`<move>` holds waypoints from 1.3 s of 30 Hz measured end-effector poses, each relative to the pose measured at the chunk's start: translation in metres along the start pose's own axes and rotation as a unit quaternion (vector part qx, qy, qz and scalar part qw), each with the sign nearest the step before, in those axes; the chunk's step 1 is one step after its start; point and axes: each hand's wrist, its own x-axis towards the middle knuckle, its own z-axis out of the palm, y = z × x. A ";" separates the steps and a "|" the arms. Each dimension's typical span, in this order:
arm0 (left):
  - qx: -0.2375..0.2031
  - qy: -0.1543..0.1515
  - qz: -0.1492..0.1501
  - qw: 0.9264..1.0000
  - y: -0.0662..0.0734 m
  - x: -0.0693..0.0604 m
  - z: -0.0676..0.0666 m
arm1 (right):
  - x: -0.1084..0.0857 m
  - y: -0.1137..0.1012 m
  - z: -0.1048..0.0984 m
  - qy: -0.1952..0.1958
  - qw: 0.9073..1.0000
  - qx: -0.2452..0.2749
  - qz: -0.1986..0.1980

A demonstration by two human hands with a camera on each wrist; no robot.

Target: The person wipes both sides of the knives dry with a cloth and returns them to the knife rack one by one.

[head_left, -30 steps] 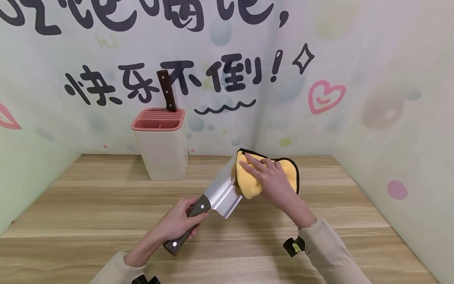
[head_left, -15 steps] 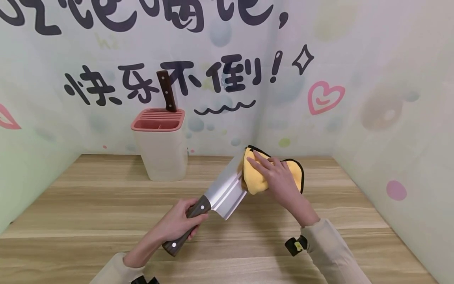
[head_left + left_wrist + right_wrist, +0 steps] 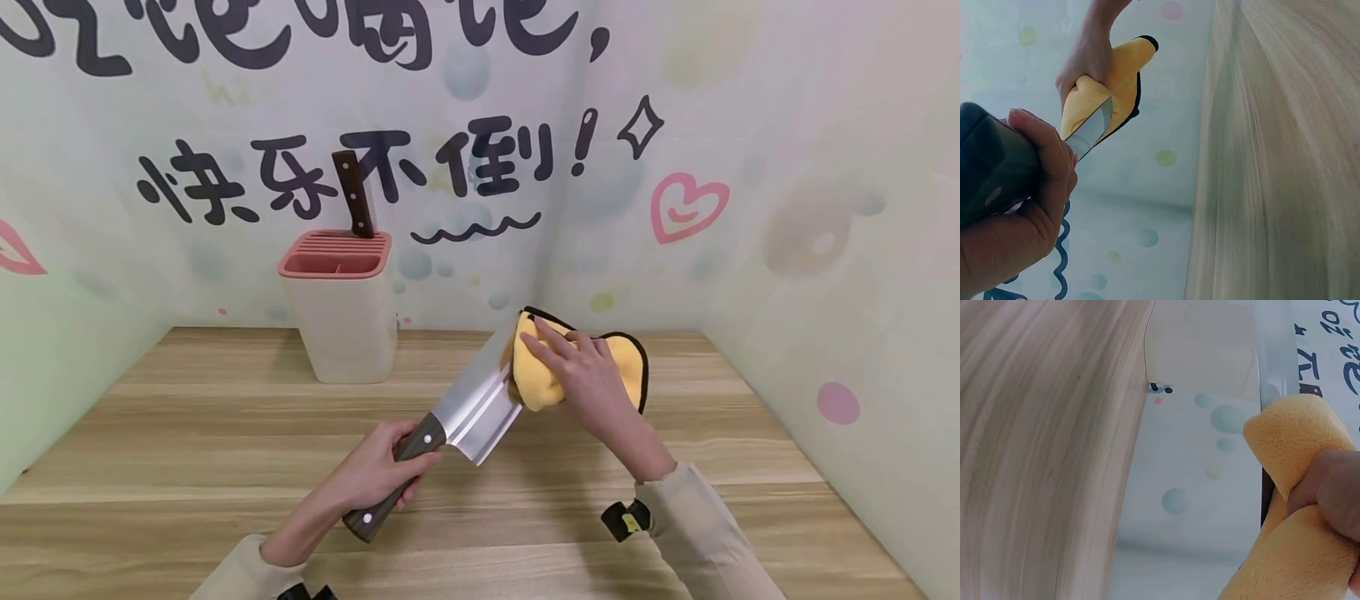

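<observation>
Gripped in my left hand (image 3: 378,471) is the dark riveted handle of a cleaver (image 3: 476,412), its wide steel blade slanting up and to the right above the table. My right hand (image 3: 596,383) pinches a yellow cloth (image 3: 538,375) with black edging around the blade's far end, which the cloth hides. The left wrist view has the fingers of my left hand (image 3: 1038,194) curled round the handle (image 3: 994,169), the cloth (image 3: 1125,75) folded over the blade beyond. Close up in the right wrist view, the cloth (image 3: 1294,434) bunches between thumb and fingers of my right hand (image 3: 1335,490).
A white knife holder (image 3: 345,329) with a pink slotted top stands at the back left of the wooden table (image 3: 187,450). One dark-handled knife (image 3: 352,193) is upright in it. Printed walls enclose the table at the back and both sides.
My right hand has slid the cloth a little up and right along the blade, baring more steel, and has barely moved over the last half second. The left hand keeps its hold.
</observation>
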 end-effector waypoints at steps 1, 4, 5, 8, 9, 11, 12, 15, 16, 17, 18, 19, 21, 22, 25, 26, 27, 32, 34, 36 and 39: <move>0.000 0.000 0.002 1.000 0.000 0.000 0.000 | 0.000 0.000 -0.001 0.000 1.000 0.000 -0.002; 0.001 -0.002 0.007 1.000 0.000 0.000 0.000 | 0.000 -0.001 -0.002 -0.001 1.000 0.001 -0.011; 0.001 -0.002 0.008 1.000 0.000 0.001 0.001 | 0.000 -0.001 -0.003 -0.001 1.000 0.003 -0.013; 0.002 -0.002 0.009 1.000 -0.001 0.001 0.001 | 0.000 -0.002 -0.004 -0.003 1.000 0.006 -0.022; 0.003 -0.001 0.009 1.000 -0.001 0.001 0.001 | 0.000 -0.002 -0.005 -0.004 1.000 0.009 -0.025; 0.003 0.001 0.007 1.000 -0.001 0.001 0.002 | -0.001 -0.003 -0.006 -0.008 0.999 0.013 -0.030; 0.003 0.002 0.006 1.000 -0.001 0.001 0.002 | -0.001 -0.004 -0.007 -0.010 0.999 0.016 -0.033; 0.001 0.003 0.002 1.000 -0.001 0.001 0.003 | -0.001 -0.008 -0.008 -0.012 0.999 0.018 -0.040; 0.001 0.003 0.001 1.000 -0.001 0.002 0.003 | -0.001 -0.009 -0.008 -0.013 0.999 0.016 -0.043; 0.001 0.003 0.000 1.000 -0.001 0.002 0.003 | -0.001 -0.011 -0.009 -0.014 0.999 0.015 -0.046; 0.000 0.003 -0.001 1.000 -0.001 0.002 0.003 | -0.001 -0.013 -0.009 -0.015 0.999 0.013 -0.050; 0.000 0.003 -0.001 1.000 -0.001 0.003 0.003 | -0.001 -0.015 -0.009 -0.016 0.998 0.011 -0.054; 0.001 0.002 0.001 1.000 -0.001 0.003 0.004 | -0.001 -0.019 -0.011 -0.020 0.998 0.005 -0.062; 0.001 0.001 0.002 1.000 -0.001 0.004 0.004 | -0.001 -0.021 -0.011 -0.021 0.998 0.002 -0.067; 0.002 -0.001 0.003 1.000 -0.001 0.004 0.004 | -0.002 -0.028 -0.012 -0.024 0.996 -0.009 -0.081; 0.002 -0.002 0.002 1.000 -0.001 0.004 0.004 | -0.002 -0.030 -0.012 -0.024 0.996 -0.011 -0.085; 0.002 -0.002 0.001 1.000 -0.001 0.004 0.004 | -0.002 -0.031 -0.012 -0.024 0.996 -0.014 -0.090; 0.005 0.000 -0.010 1.000 0.001 0.004 0.004 | -0.005 -0.039 -0.011 -0.009 0.992 -0.032 -0.121; 0.007 0.001 -0.013 1.000 0.001 0.004 0.003 | -0.006 -0.041 -0.011 0.002 0.989 -0.042 -0.139; 0.007 0.003 -0.017 1.000 0.001 0.004 0.003 | -0.006 -0.044 -0.010 0.016 0.986 -0.050 -0.159; 0.005 0.003 -0.022 1.000 0.001 0.005 0.003 | -0.007 -0.048 -0.010 0.038 0.980 -0.054 -0.186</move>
